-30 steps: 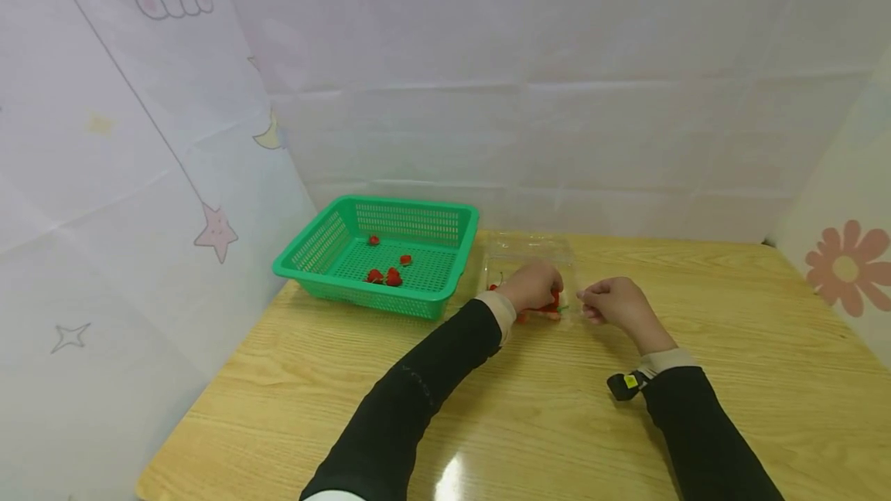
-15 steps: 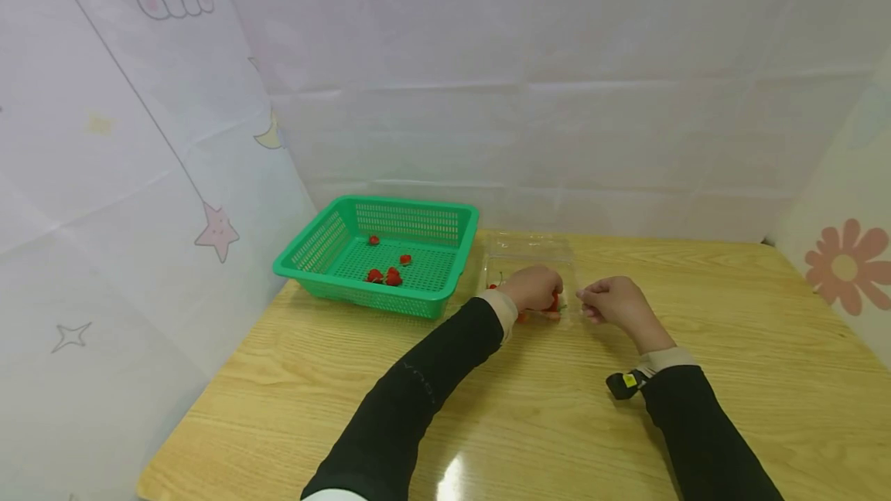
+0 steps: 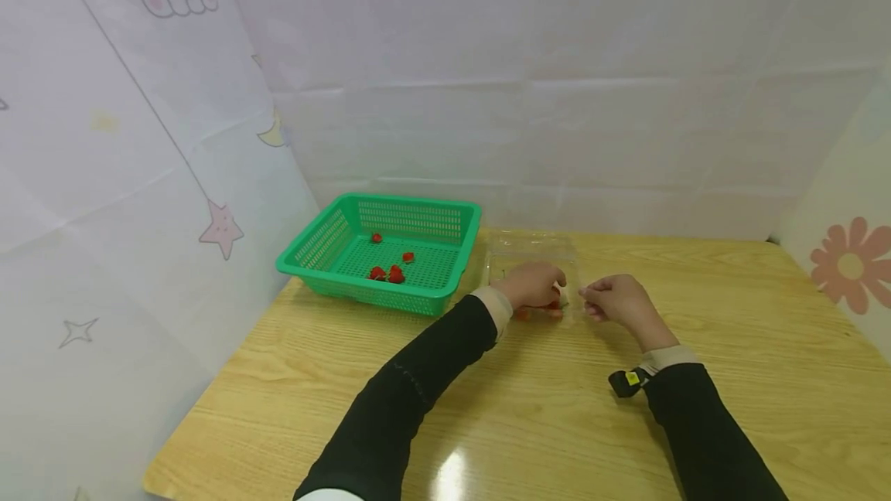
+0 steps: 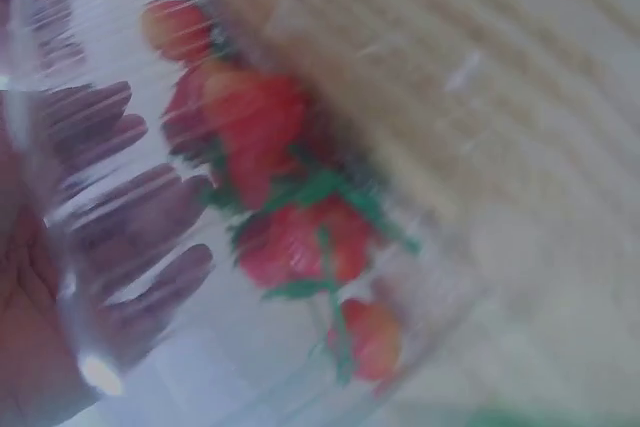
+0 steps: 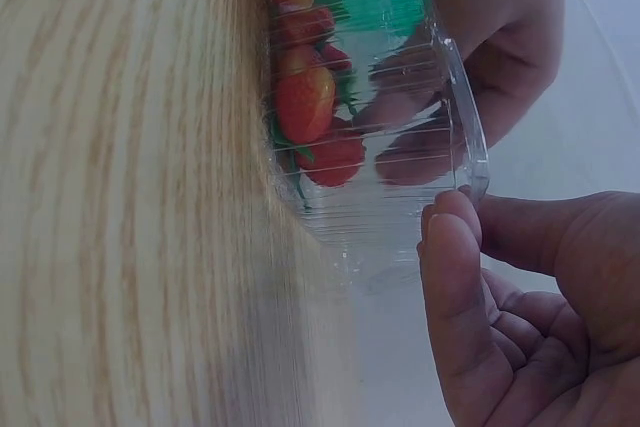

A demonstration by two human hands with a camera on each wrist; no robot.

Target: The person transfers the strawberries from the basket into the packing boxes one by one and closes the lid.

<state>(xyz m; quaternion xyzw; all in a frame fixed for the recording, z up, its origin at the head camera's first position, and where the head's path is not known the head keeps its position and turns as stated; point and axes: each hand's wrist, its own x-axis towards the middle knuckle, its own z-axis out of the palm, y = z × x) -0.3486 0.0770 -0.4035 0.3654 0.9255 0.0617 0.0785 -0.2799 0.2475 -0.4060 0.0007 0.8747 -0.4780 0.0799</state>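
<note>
Right now the left hand (image 3: 531,284) is down in the clear plastic box (image 5: 462,97), fingers parted and gripping nothing, red fruits (image 5: 303,104) with green stems lying in there close by. Across from it, the right hand (image 3: 616,301) pinches the box's edge, thumb against fingers. Left of the box, a green basket (image 3: 369,294) sits on the wooden table (image 3: 543,408), several red pieces inside.

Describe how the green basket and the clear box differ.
The green basket has slotted, coloured walls; the clear box is colourless and see-through. The basket is larger, the box smaller. The right hand pinches the box's edge, while no hand touches the basket. Both stand on the table and contain red fruit.
</note>
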